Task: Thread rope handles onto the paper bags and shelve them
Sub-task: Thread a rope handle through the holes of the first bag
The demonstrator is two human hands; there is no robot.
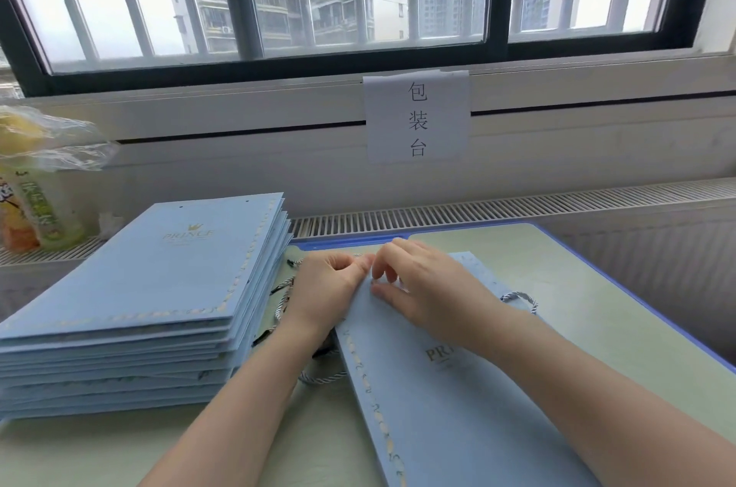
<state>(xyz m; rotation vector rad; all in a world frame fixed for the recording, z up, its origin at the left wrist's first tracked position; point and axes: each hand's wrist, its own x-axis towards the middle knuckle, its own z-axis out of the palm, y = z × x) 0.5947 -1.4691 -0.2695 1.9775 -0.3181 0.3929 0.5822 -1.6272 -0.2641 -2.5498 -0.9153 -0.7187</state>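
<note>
both hands meet at the far end of a flat blue paper bag [458,399] lying on the table [597,299] near its right edge. the left hand [330,287] has its fingers curled in, pinching at the bag's top edge. the right hand [418,283] bends its fingers down and pinches there too. a rope handle [519,299] loops out beside the right wrist. more ropes [286,299] lie between the left arm and a tall stack of bags [151,299] at the left edge. a bottle [40,207] stands behind it.

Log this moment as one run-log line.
step: threading rope | left hand: pinching at bag top edge | right hand: pinching there | stack: waiting left
</note>
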